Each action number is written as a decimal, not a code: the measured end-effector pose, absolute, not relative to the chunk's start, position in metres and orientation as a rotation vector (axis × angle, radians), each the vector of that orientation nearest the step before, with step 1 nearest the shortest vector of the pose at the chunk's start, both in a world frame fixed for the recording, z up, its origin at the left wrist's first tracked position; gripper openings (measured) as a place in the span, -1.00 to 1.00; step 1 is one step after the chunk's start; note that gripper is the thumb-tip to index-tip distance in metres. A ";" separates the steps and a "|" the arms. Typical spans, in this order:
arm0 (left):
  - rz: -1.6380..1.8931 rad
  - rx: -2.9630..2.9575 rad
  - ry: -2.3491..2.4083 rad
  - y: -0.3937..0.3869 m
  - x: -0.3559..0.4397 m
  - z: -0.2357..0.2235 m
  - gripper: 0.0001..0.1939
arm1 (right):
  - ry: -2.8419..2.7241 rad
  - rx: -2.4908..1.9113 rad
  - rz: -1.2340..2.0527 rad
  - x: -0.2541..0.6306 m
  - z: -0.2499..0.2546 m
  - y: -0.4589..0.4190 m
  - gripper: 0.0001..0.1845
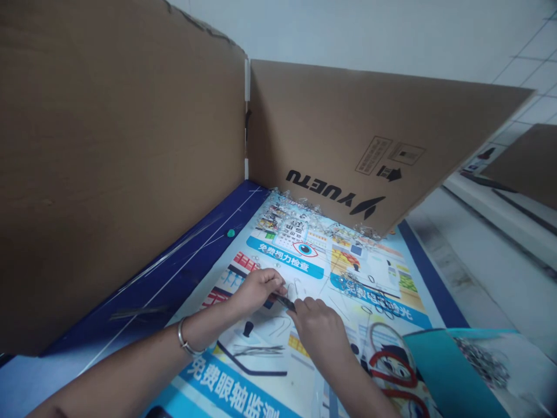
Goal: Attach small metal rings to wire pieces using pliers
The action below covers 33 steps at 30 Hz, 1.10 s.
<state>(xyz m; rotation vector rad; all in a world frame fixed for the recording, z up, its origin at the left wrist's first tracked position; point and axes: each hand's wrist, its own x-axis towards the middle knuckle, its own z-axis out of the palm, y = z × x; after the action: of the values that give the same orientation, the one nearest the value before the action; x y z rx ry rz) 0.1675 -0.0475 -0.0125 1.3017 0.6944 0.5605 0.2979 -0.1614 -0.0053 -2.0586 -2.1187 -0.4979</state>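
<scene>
My left hand [260,290], with a metal bangle [183,337] on its wrist, is closed in a pinch on a thin wire near the middle of the sheet. Wrapped round the pliers [285,302], my right hand [321,330] keeps their narrow dark jaws up against the left fingertips. The fingers hide the pliers' handles and most of the wire. Just beyond both hands lie a few bent wires [296,288]. Closer to me, a bundle of straight wires [259,350] rests on the printed sheet [278,325].
Tall cardboard panels [122,145] stand at the left and back. Clear bead-like pieces [300,203] line the back panel's foot. More wire loops [374,296] lie right of centre. At lower right are red-rimmed glasses [394,371] and a teal container [452,371] with small metal pieces.
</scene>
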 end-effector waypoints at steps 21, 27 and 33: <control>0.599 1.484 0.756 -0.040 0.165 -0.010 -0.75 | -1.845 -1.992 0.060 0.333 -0.003 -0.148 -0.80; 0.598 1.476 0.802 -0.041 0.166 -0.007 -0.76 | -1.857 -2.049 0.094 0.331 -0.006 -0.147 -0.80; 0.552 1.454 0.828 -0.045 0.169 -0.013 -0.76 | -1.919 -2.083 0.075 0.327 -0.009 -0.148 -0.82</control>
<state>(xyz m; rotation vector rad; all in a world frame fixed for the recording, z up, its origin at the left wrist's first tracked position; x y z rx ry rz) 0.1694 -0.0445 -0.0126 1.4537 0.8283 0.5523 0.3265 -0.1482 -0.0086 -2.0833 -1.9193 0.0751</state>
